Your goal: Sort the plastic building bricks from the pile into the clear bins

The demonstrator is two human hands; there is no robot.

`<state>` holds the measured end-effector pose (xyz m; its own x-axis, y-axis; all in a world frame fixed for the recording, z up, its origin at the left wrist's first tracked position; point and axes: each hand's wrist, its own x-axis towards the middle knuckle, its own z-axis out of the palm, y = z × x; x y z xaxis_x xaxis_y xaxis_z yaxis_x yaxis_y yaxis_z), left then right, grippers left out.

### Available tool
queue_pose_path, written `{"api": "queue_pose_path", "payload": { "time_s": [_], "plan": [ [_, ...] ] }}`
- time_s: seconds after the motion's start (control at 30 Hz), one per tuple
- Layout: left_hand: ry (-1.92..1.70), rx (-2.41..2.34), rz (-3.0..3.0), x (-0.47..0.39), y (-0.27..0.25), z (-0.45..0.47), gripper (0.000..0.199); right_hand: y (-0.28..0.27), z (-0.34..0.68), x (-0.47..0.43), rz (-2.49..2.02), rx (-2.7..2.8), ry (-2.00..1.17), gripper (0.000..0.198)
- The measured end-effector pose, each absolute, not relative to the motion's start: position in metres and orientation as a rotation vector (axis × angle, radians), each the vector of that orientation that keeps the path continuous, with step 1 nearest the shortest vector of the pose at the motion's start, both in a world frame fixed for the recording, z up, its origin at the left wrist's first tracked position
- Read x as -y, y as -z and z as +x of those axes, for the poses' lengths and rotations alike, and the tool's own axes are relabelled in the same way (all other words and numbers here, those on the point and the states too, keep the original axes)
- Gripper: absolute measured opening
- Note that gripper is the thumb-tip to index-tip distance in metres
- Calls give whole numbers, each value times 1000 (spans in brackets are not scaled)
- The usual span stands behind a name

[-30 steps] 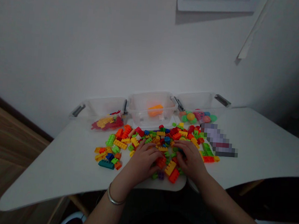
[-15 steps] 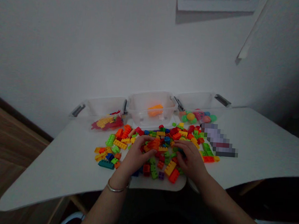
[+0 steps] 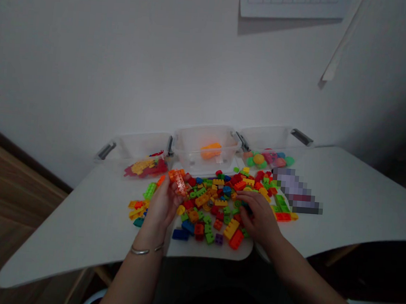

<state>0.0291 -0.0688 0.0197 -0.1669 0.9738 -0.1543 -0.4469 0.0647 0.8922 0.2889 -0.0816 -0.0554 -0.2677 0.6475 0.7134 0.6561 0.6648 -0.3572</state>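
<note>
My left hand (image 3: 164,203) is closed around orange toy bricks (image 3: 179,183), lifted over the left part of the brick pile. Its palm is turned partly up, and how many bricks it holds is not clear. On the right side of the pile rests my right hand (image 3: 261,220), fingers curled over, with a dark teal piece partly showing between fingers and thumb; what it grips is mostly hidden. Between the hands lie loose building bricks (image 3: 202,199) in red, green, yellow, orange and blue. Nearer me are a purple brick (image 3: 219,239) and a dark blue brick (image 3: 180,235).
Three clear bins stand along the wall: the left bin (image 3: 143,142) has red and yellow pieces, the middle bin (image 3: 204,132) an orange object, the right bin (image 3: 267,134) coloured balls. A blurred-out flat item (image 3: 294,189) lies right of the pile on the white table (image 3: 347,196).
My left hand has moved left and turned palm up, carrying orange bricks off the middle of the pile. The right hand has stayed in place.
</note>
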Motion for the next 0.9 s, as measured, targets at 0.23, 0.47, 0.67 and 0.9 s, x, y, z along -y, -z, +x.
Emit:
{"api": "queue_pose_path", "payload": {
  "time_s": [0.23,0.47,0.67,0.9],
  "plan": [
    [-1571,-1107,890,55,-38,6,27,57,290,82,-1017,1969,11,31],
    [-2130,-1558,1486,19,-59,-44,48,56,293,83,-1026,1946,11,35],
    [-1807,-2212,1965,5,-61,-62,42,54,295,83,-1003,1983,-14,31],
    [-1379,-2410,2177,-5,-54,-56,36,54,298,84,-960,1980,-77,30]
  ]
}}
